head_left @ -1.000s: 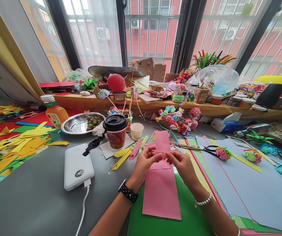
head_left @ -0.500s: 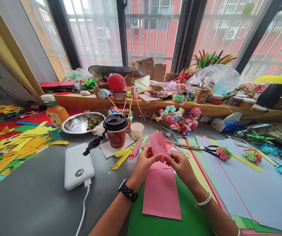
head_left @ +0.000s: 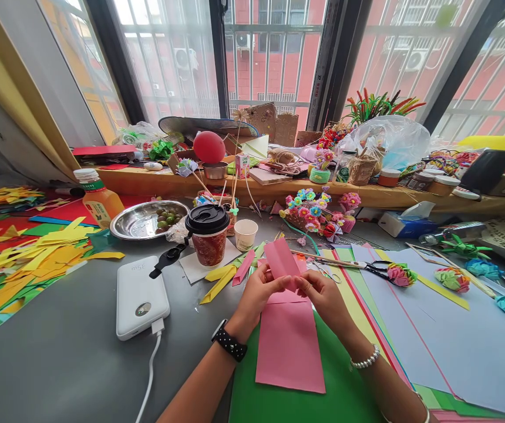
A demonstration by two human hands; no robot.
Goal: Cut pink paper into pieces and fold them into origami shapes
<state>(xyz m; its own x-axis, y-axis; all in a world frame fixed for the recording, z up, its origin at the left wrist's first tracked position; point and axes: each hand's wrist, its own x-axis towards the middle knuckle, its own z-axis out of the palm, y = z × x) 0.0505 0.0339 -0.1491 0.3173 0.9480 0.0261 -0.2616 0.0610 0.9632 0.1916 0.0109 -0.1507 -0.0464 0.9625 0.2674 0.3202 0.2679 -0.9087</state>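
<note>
A small folded piece of pink paper (head_left: pixel 281 258) is raised between both hands, above the table. My left hand (head_left: pixel 265 289) pinches its lower left side, thumb in front. On the lower right side, my right hand (head_left: pixel 318 292) grips the same piece between thumb and fingers. Beneath them a larger pink sheet (head_left: pixel 290 349) lies on a green sheet (head_left: pixel 252 393); its upper end is partly covered by the hands. Folded pink (head_left: pixel 243 268) and yellow (head_left: pixel 218 284) strips rest just left of the hands.
A lidded coffee cup (head_left: pixel 208 238), a paper cup (head_left: pixel 246 235) and a metal plate (head_left: pixel 124 221) stand behind on the left. A white power bank (head_left: pixel 141 299) with its cable is nearer. Scissors (head_left: pixel 378 269) and stacked paper (head_left: pixel 437 317) lie at the right.
The raised pink piece has tilted slightly to the left between the fingers. Both hands have stayed almost in place, and the larger pink sheet has not moved.
</note>
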